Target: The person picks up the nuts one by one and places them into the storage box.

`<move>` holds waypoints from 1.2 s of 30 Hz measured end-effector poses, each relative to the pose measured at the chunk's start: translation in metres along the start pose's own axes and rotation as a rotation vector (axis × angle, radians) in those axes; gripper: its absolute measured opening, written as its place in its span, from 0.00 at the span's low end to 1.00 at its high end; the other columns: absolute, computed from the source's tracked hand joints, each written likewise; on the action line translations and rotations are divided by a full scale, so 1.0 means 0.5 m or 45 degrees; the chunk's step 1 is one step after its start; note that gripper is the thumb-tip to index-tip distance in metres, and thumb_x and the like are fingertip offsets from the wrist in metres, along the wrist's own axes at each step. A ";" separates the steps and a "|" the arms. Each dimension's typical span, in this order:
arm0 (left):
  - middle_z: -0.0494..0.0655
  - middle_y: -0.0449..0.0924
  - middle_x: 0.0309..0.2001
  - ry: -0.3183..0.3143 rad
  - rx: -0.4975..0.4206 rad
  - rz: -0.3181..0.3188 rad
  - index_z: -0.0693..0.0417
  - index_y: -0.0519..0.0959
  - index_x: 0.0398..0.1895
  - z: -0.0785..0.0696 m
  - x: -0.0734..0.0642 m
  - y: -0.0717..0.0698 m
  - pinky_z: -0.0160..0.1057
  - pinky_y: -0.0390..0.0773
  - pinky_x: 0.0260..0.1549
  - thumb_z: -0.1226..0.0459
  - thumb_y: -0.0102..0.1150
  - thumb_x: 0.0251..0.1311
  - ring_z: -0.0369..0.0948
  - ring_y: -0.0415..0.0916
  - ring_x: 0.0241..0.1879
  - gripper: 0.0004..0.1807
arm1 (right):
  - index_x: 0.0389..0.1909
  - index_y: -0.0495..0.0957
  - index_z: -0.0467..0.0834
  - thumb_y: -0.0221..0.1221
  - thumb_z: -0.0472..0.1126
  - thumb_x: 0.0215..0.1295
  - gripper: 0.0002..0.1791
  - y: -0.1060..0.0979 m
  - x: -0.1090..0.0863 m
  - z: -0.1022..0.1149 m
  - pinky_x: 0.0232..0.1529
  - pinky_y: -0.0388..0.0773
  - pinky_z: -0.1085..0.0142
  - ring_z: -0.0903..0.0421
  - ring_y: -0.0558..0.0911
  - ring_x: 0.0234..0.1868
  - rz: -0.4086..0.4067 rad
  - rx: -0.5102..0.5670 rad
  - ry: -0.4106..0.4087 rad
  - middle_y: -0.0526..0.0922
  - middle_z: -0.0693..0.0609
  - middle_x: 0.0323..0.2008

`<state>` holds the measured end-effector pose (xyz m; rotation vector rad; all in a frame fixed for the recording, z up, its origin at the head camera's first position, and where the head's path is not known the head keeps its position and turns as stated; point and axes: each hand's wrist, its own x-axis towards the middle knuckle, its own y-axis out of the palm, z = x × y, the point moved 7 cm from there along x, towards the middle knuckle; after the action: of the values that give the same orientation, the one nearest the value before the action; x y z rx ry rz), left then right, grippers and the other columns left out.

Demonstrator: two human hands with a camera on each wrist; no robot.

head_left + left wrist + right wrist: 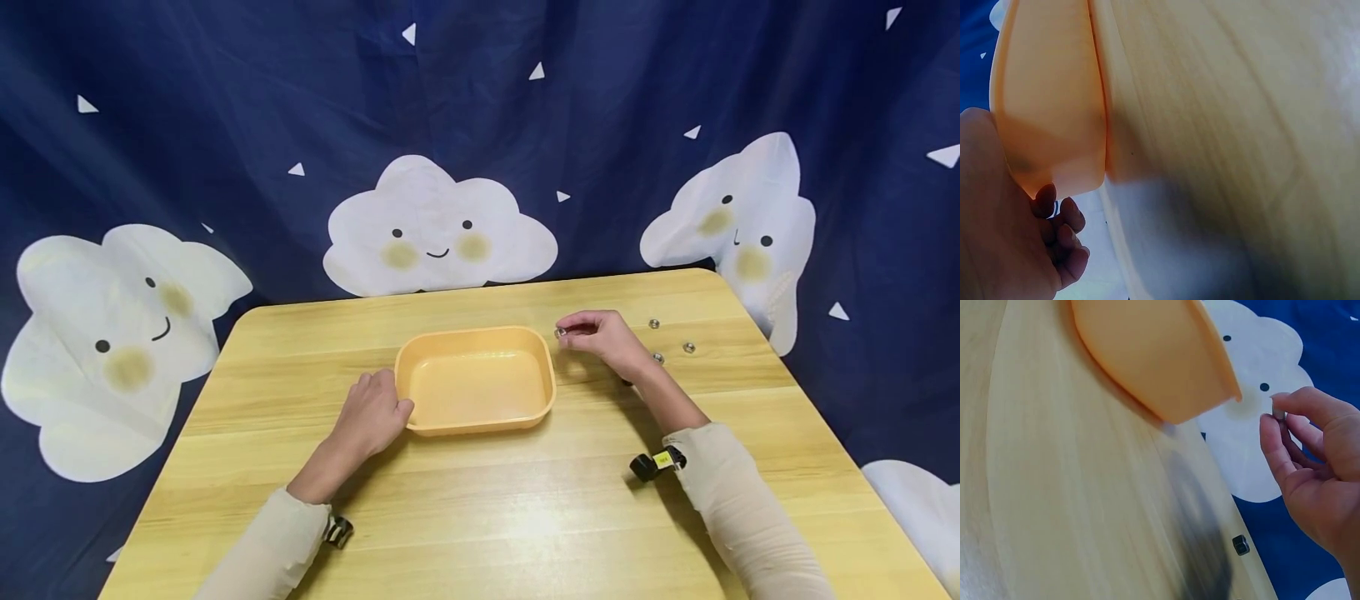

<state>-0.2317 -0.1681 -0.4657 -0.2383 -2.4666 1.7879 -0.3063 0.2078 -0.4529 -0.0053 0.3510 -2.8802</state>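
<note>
An orange-yellow rectangular plastic tray lies on the table in the head view, with nothing inside. At its left end my left hand grips the rim, the thumb over the edge near the front corner. The left wrist view shows that hand with its fingers curled beside the tray's end. Just beyond the tray's right end, my right hand pinches a small silver metal nut between thumb and fingertips. In the right wrist view the nut is held above table level, apart from the tray.
Several more metal nuts lie right of the tray, among them a far nut, a right-hand nut and one beside the right wrist. The wooden table ends at a dark blue cloud-print curtain.
</note>
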 end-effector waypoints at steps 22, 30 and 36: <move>0.51 0.70 0.29 0.042 0.011 -0.060 0.59 0.71 0.31 -0.008 -0.002 -0.006 0.46 0.67 0.38 0.59 0.51 0.60 0.51 0.67 0.34 0.11 | 0.57 0.77 0.22 0.68 0.25 0.59 0.25 0.037 0.009 0.038 0.45 0.84 0.73 0.66 0.88 0.39 0.012 0.209 -0.028 0.89 0.64 0.37; 0.50 0.69 0.28 0.063 0.012 -0.072 0.58 0.70 0.30 -0.007 -0.001 -0.005 0.45 0.66 0.36 0.59 0.50 0.59 0.50 0.66 0.33 0.10 | 0.56 0.77 0.22 0.68 0.25 0.59 0.24 0.054 0.013 0.050 0.44 0.84 0.74 0.67 0.87 0.38 0.020 0.216 -0.032 0.89 0.64 0.36; 0.50 0.69 0.28 0.059 0.024 -0.058 0.58 0.70 0.30 -0.005 0.000 -0.003 0.44 0.66 0.36 0.59 0.50 0.59 0.49 0.66 0.33 0.10 | 0.56 0.79 0.24 0.68 0.26 0.59 0.23 0.071 0.019 0.060 0.45 0.84 0.74 0.67 0.88 0.38 0.042 0.185 -0.021 0.89 0.64 0.34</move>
<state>-0.2314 -0.1660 -0.4636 -0.2175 -2.4031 1.7665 -0.3061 0.1652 -0.4322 0.0018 0.1364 -2.8640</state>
